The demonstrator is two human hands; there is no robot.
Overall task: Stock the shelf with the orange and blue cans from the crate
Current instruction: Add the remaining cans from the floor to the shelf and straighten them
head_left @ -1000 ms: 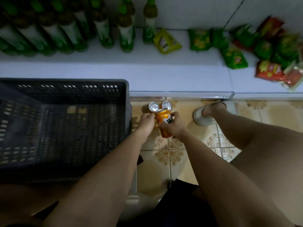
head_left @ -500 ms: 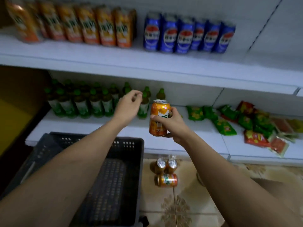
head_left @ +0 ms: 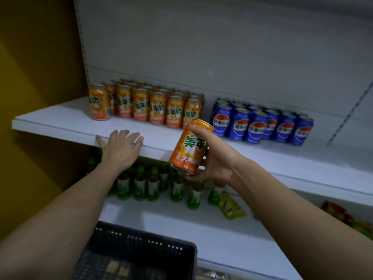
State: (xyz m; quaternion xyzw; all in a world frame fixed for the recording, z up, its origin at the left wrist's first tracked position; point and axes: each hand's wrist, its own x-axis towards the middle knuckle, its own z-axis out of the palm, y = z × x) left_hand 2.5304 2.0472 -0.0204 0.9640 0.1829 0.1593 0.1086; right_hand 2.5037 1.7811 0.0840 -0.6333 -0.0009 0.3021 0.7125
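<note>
The picture is dim and a bit grainy. Soft light falls on the top of the white shelf (head_left: 60,120), and it is dark under its front edge, where the green bottles (head_left: 141,184) look blurry. The shelf lines bend near the sides. The snack packets (head_left: 347,219) in the right corner are fuzzy.

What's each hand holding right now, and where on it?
Right hand grips the orange drink can around its side. Left hand holds nothing, resting on the white shelf edge.

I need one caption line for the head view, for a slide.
Right hand holds an orange can before the shelf; left hand rests on its edge.
</note>
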